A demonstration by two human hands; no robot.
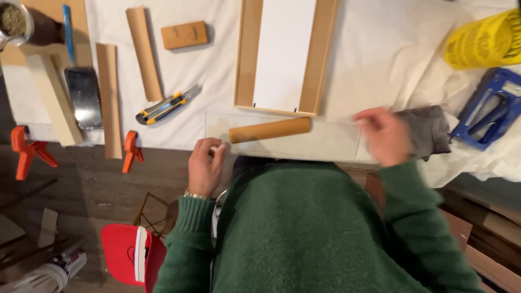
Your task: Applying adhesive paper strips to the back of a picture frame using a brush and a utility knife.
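A clear glass pane [331, 142] lies across the near edge of the white-covered table [369, 59]. My left hand [206, 165] pinches its near left corner. My right hand [384, 135], blurred with motion, presses a grey cloth [430, 130] at the pane's right end. A wooden moulding strip [269, 129] lies on the pane. Just beyond stands a wooden picture frame [247, 59] with a white panel [283, 51] inside.
A yellow and blue utility knife [165, 106], wooden strips [144, 51] and a small wood block [184, 34] lie to the left. Orange clamps [131, 152] grip the table edge. A blue staple gun [488, 111] and yellow container [480, 40] sit right. A red stool [130, 255] stands below.
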